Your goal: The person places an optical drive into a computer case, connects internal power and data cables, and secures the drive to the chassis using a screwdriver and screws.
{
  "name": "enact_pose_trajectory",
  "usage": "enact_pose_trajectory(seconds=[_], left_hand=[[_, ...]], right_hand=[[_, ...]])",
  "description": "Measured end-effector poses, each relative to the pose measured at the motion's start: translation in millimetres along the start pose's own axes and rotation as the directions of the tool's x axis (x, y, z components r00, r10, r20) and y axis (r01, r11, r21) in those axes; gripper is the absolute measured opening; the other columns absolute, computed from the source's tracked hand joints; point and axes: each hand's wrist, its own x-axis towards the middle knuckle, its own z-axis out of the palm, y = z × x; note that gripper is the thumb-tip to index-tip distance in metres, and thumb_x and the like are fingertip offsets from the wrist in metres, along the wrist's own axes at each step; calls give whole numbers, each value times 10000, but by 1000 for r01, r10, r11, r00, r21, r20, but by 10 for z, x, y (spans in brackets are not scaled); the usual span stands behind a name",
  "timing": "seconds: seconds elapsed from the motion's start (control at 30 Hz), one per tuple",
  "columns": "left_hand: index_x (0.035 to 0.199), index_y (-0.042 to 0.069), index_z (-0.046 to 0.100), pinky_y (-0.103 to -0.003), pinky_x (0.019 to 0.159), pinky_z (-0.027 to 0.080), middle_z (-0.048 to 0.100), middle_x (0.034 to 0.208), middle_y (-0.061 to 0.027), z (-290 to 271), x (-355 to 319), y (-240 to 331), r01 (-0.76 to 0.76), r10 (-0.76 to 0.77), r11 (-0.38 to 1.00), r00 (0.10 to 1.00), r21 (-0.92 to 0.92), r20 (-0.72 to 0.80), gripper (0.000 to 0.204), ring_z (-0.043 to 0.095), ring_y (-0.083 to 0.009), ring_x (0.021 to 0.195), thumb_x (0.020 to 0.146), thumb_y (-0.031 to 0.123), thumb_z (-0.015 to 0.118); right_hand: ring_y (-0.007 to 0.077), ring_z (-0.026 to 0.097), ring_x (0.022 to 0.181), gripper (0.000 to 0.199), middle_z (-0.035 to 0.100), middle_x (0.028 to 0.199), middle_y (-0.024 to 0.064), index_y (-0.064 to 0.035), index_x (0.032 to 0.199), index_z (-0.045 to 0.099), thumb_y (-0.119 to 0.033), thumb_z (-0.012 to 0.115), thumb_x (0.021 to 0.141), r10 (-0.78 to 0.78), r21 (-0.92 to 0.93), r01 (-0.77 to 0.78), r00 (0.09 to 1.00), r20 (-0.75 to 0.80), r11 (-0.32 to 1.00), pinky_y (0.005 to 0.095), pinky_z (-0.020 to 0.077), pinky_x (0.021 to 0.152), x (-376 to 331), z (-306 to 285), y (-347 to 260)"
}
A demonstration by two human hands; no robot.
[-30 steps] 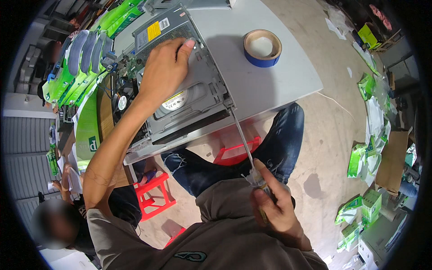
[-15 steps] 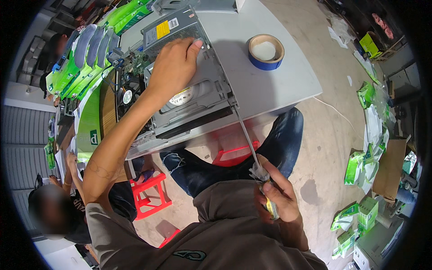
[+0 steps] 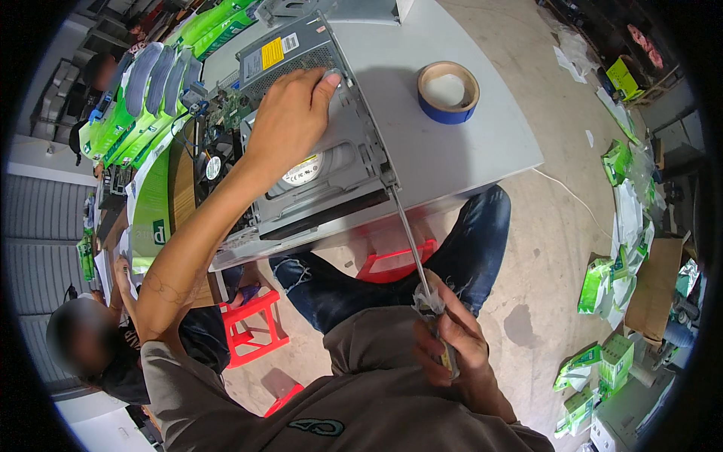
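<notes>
- A long screwdriver (image 3: 413,248) is gripped in the closed right hand (image 3: 446,348), near the lap, its tip set against the front right corner of a grey drive (image 3: 331,177).
- The drive is pressed flat under the left hand (image 3: 290,124), fingers spread on its metal top.
- The drive is seen on a grey table (image 3: 459,154), beside a tape roll (image 3: 448,92).
- Green boxes (image 3: 132,113) are stacked at left.
</notes>
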Motion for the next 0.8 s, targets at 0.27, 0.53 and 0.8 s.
enact_pose_trajectory(seconds=[0.27,0.53,0.8], left_hand=[[1192,-51,668,-491,925,480,677,1098,-272,-3,1,10,13,-13,1000,1000,18,12,460,628,-470,1046,1057,353,495],[1198,-19,671,-464,982,475,680,1135,-242,-5,-11,-55,34,-34,999,999,-26,10,418,616,-442,1111,1049,339,515],[1262,0,622,-427,1024,442,587,1264,-197,-572,-646,-45,-118,118,993,988,10,-96,364,567,-397,1181,947,173,680]], right_hand=[[115,419,466,643,424,770,54,-202,1641,181,-289,493,1085,44,106,-45,999,15,993,256,376,368,7,61,-47],[119,471,496,693,532,805,80,-117,1625,203,-217,569,1045,-42,-511,-15,994,-99,860,260,402,394,-187,-32,-139],[94,576,624,787,643,907,71,-16,1552,336,74,697,858,-473,-855,137,870,-137,499,224,470,540,-101,-172,-157]])
